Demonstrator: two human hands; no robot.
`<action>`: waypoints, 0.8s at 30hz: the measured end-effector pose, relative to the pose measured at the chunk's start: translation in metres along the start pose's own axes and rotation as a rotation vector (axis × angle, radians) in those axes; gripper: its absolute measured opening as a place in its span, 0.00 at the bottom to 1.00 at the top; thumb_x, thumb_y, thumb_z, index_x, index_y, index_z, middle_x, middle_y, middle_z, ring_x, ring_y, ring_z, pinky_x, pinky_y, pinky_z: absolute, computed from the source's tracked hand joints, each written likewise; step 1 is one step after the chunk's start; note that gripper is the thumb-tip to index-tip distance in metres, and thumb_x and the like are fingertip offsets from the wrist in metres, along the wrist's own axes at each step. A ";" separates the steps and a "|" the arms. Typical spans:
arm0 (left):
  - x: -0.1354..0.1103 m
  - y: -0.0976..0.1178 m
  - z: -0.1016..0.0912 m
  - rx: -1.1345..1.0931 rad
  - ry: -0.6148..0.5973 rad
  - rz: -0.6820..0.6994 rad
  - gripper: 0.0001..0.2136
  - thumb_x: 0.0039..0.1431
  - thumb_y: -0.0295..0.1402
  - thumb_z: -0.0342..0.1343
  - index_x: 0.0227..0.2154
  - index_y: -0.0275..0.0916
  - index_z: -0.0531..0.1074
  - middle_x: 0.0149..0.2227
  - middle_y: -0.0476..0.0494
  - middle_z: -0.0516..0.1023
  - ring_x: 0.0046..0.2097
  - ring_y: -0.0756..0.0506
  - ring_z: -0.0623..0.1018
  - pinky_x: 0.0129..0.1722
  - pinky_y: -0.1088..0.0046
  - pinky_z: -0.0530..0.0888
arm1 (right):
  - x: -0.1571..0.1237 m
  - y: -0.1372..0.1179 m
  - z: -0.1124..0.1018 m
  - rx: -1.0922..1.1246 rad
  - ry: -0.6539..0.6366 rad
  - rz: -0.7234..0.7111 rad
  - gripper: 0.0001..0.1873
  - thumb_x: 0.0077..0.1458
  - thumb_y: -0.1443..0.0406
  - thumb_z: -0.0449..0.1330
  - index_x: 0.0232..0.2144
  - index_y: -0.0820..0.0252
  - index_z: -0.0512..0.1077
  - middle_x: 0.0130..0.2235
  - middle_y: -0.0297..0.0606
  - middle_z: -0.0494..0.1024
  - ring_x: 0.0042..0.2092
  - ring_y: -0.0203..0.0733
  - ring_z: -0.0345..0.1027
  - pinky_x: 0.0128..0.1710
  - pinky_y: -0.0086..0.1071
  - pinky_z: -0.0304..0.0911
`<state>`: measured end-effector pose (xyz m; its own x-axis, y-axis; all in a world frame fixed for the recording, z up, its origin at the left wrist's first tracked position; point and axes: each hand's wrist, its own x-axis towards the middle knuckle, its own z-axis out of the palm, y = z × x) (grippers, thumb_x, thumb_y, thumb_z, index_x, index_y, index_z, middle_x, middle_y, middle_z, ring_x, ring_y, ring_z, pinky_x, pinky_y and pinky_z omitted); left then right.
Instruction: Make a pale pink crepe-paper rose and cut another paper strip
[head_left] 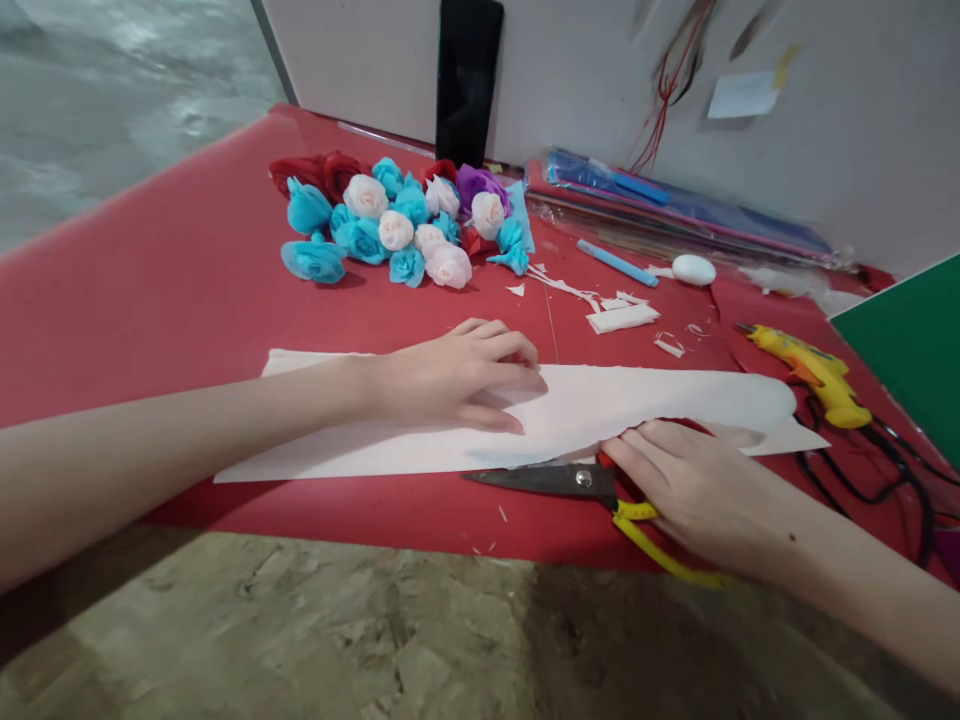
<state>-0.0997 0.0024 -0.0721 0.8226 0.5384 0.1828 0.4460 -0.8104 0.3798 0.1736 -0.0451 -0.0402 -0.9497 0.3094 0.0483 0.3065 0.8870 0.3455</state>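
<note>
A long folded sheet of white paper [420, 445] lies across the red table cover [150, 290]. My left hand [457, 375] rests flat on the sheet's middle, fingers stretched out and pressing it down. My right hand [694, 490] lies over the handles of a pair of scissors [555, 478] with yellow and red grips, its fingertips touching the paper's lower edge. The scissor blades point left along the sheet's edge and look closed. Whether the right hand's fingers sit inside the handle loops is hidden.
A heap of blue, white, red and purple paper flowers [397, 225] sits at the back. A yellow glue gun [814, 372] with black cord lies at right, beside a green board [907, 340]. Paper scraps [622, 318], a blue pen [616, 263], packs of coloured paper [675, 205] and a black phone [469, 80] stand further back.
</note>
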 end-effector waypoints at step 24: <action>-0.001 -0.003 0.003 0.036 0.004 0.021 0.18 0.61 0.45 0.52 0.50 0.43 0.70 0.50 0.38 0.70 0.49 0.39 0.67 0.51 0.64 0.59 | 0.012 -0.001 -0.001 0.014 0.097 -0.065 0.15 0.60 0.77 0.42 0.37 0.72 0.69 0.25 0.41 0.71 0.29 0.43 0.62 0.30 0.33 0.54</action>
<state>-0.1006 0.0041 -0.0761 0.8309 0.5216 0.1939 0.4407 -0.8296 0.3430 0.1622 -0.0427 -0.0393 -0.9691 0.2172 0.1166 0.2444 0.9089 0.3379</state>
